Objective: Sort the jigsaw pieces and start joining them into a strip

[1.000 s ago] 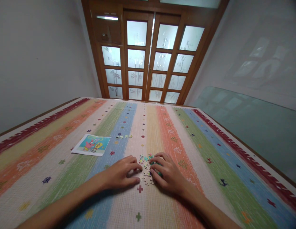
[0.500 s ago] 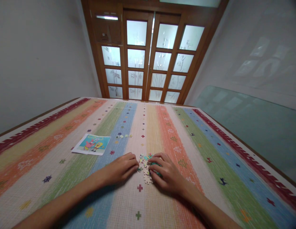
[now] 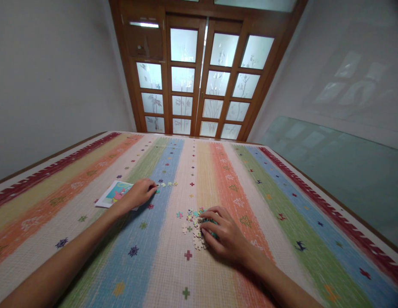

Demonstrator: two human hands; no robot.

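Striped mat (image 3: 250, 192) lies before a wooden door (image 3: 199, 77); glass sheet (image 3: 330, 167) leans at right

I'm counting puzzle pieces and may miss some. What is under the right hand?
Teal puzzle pieces show between the fingers of the right hand, at the edge of the loose pile. How many more the palm covers cannot be seen.

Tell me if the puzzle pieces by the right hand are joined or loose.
Loose: the puzzle pieces lie scattered singly beside the right hand, with gaps showing between several.
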